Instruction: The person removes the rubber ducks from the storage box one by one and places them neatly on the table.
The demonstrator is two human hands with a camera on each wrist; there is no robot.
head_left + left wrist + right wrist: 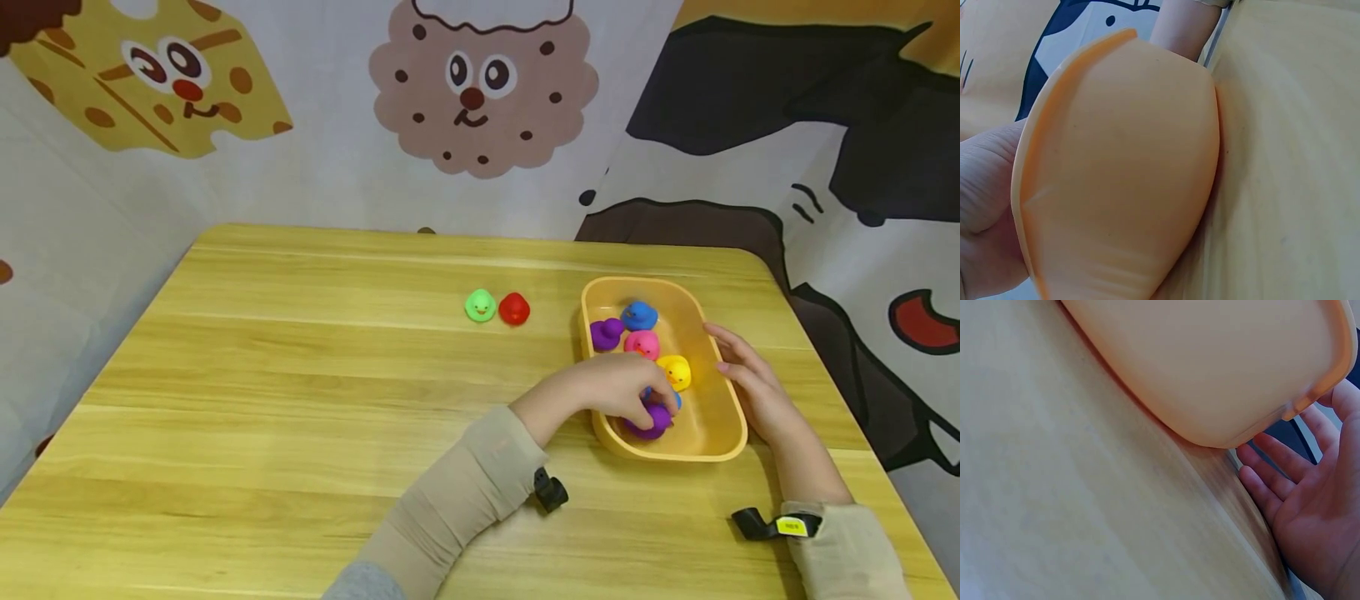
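Fingers of the left hand (624,385) reach down into the orange tub (716,429) and pinch the near purple duck (660,422) at its near end, with a blue duck (678,402) partly hidden beneath them. The right hand (757,392) rests against the tub's right rim, its fingers loosely extended. Farther inside lie a yellow duck (678,372), a pink duck (642,342), a far purple duck (606,334) and a far blue duck (640,316). Left of the tub, a green duck (480,307) and a red duck (514,309) sit close together on the bench (337,375).
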